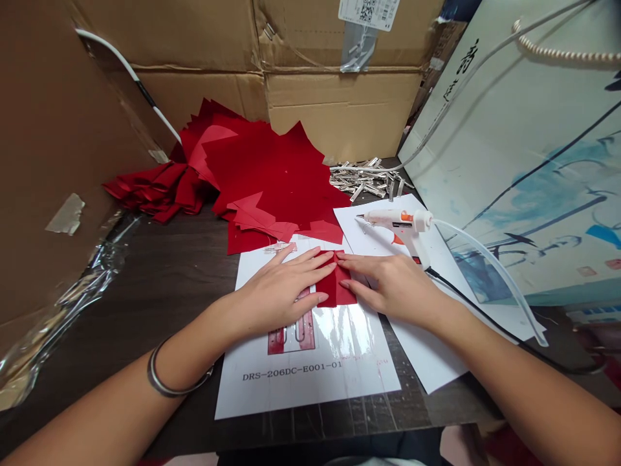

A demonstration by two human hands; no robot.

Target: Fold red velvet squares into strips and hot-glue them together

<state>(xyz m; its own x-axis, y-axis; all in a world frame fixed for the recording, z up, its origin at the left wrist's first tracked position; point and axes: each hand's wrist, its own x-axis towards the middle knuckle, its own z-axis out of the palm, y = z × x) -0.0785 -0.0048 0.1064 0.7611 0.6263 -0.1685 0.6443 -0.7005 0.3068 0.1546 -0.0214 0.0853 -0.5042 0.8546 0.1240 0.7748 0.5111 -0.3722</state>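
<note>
A small folded piece of red fabric (346, 294) lies on a white printed sheet (310, 388), its folded edges meeting along a line near the middle. My left hand (274, 288) rests flat with fingers stretched out, their tips on the fabric's left part. From the other side, my right hand (395, 288) touches the fabric's right part; its index finger and thumb are extended and apart, with the tips near the middle line. Part of the sheet's picture is hidden under my left hand. Beyond my left fingers lies a small metal clip (280, 246), partly covered.
A pile of red fabric pieces (272, 168) lies at the back, beside many metal clips (369, 178). At right, a white glue gun (402, 223) with a glue stick and black cord rests on another white sheet (427, 362). Cardboard walls (339, 110) enclose the back and left.
</note>
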